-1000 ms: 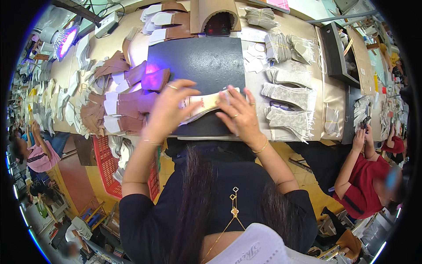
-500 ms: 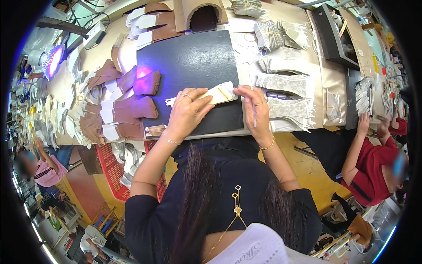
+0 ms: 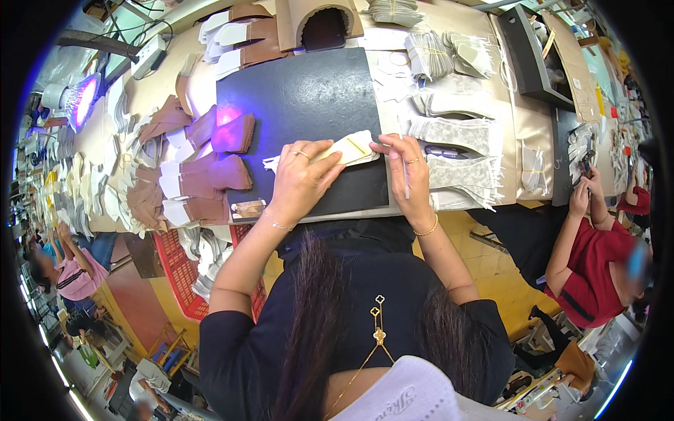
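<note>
A cream, strip-shaped piece [image 3: 355, 147] with a pale yellow patch lies at a slant on the black work mat [image 3: 302, 91]. My left hand [image 3: 302, 175] holds it down, fingers bent across its middle. A ragged white end shows past that hand's left side. At the piece's right end, my right hand [image 3: 408, 172] has thumb and forefinger touching or nearly touching the edge. A thin white stick-like tool [image 3: 406, 184] sticks out between the fingers of that hand; its full shape is hidden.
Stacks of brown pieces [image 3: 210, 172] with white ends lie on the left. Grey-white cut pieces [image 3: 460, 133] are stacked on the right. A bright purple-lit lamp [image 3: 84, 102] stands at far left. Below the table edge is a red basket [image 3: 179, 281]. A co-worker in a red top [image 3: 593, 274] sits at right.
My right thumb and forefinger have shifted slightly left along the piece's end. My left hand stays put. The co-worker at right has brought their hands together.
</note>
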